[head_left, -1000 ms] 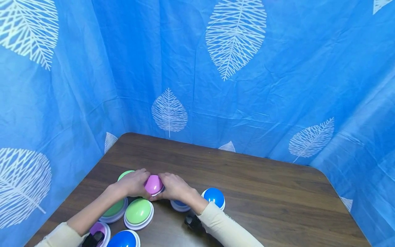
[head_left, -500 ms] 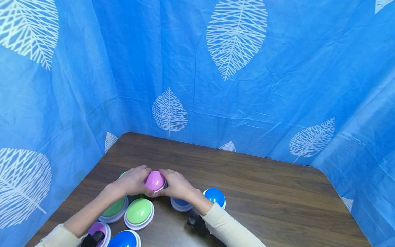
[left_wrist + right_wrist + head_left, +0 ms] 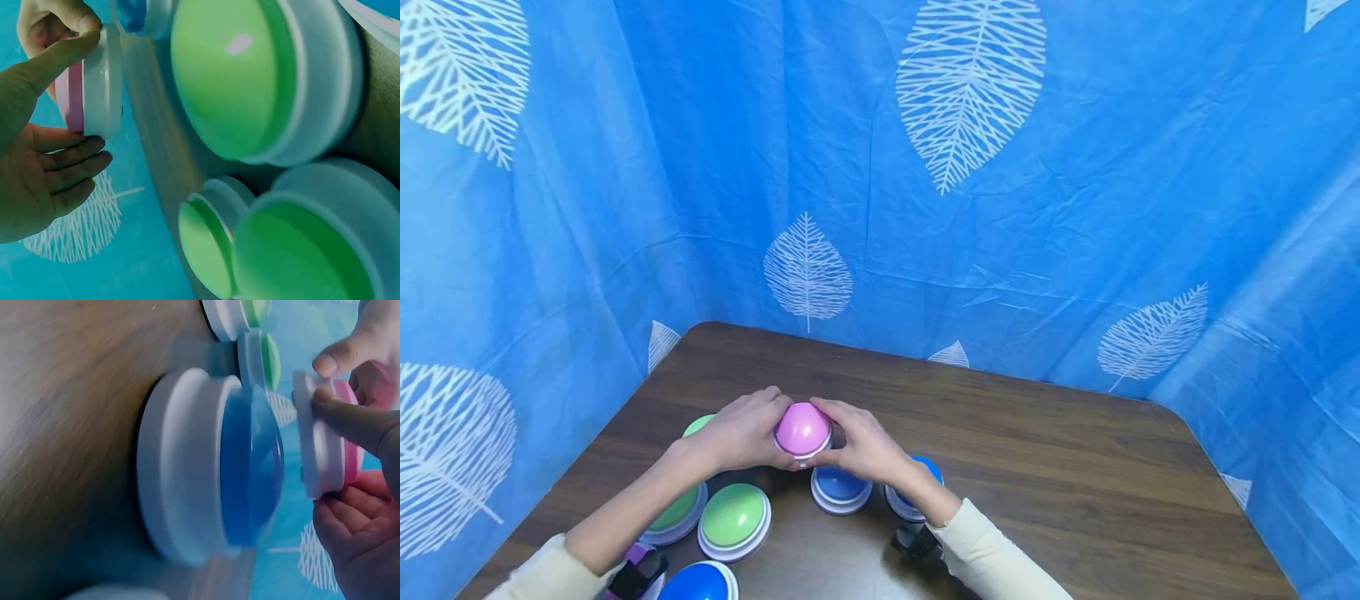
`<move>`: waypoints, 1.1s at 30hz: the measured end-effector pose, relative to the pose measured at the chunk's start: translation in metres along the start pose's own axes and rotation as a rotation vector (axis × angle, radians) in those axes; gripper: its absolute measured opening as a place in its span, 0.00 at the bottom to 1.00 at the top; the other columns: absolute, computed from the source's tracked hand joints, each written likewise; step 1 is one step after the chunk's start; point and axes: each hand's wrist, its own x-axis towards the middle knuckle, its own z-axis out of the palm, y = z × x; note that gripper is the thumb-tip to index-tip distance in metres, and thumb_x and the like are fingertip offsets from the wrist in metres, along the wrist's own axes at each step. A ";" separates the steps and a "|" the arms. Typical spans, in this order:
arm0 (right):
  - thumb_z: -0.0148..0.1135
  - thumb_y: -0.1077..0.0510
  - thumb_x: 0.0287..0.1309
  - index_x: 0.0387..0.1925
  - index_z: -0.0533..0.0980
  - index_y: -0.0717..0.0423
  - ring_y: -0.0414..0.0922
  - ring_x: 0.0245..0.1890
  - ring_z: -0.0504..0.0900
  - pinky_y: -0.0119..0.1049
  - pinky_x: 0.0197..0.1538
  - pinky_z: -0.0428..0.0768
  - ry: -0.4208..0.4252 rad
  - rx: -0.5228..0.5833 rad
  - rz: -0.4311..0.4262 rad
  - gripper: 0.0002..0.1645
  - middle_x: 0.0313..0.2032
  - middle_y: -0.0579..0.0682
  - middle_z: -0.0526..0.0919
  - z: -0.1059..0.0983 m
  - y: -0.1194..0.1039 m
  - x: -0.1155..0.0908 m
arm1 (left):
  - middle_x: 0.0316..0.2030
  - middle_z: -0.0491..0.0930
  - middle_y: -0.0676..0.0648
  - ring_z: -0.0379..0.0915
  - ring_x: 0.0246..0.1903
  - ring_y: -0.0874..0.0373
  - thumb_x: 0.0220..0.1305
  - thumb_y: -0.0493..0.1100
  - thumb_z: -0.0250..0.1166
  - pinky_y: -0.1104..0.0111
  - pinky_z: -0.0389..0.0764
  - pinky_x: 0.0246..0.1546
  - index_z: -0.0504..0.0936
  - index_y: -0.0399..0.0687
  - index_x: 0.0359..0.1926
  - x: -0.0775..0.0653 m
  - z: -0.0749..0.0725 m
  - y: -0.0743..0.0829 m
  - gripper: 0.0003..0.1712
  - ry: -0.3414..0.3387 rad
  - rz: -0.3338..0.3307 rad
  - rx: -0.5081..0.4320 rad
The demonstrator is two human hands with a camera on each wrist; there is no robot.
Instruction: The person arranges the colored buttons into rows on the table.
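Between my two hands, a domed pink push button [image 3: 802, 429] with a white base is held up above the table. My left hand [image 3: 748, 433] grips its left side, thumb on the white rim and fingers under the base, as the left wrist view shows. On the other side, my right hand [image 3: 863, 442] grips the rim with thumb and fingers. Just below the right hand sits a blue button [image 3: 842, 483], large in the right wrist view. Under the left forearm lie several green buttons, one of them [image 3: 733, 515] plainly seen; another green button [image 3: 677, 510] is partly covered.
A second blue button [image 3: 925, 471] stands partly behind the right wrist. At the front left are another blue button [image 3: 696, 583] and a purple one [image 3: 638, 552], half hidden by the left wrist's black strap. A blue leaf-patterned curtain [image 3: 880, 250] surrounds the brown table [image 3: 1037, 467].
Both hands have lifted the pink button and carried it slightly right. The blue button beneath the right hand is now more exposed.
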 end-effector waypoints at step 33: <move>0.74 0.48 0.54 0.72 0.64 0.50 0.50 0.64 0.72 0.48 0.62 0.71 0.078 0.151 0.072 0.47 0.67 0.53 0.71 -0.084 0.045 -0.118 | 0.40 0.78 0.50 0.73 0.40 0.59 0.45 0.64 0.78 0.64 0.79 0.44 0.81 0.43 0.52 0.059 0.042 0.095 0.40 -0.034 0.238 0.023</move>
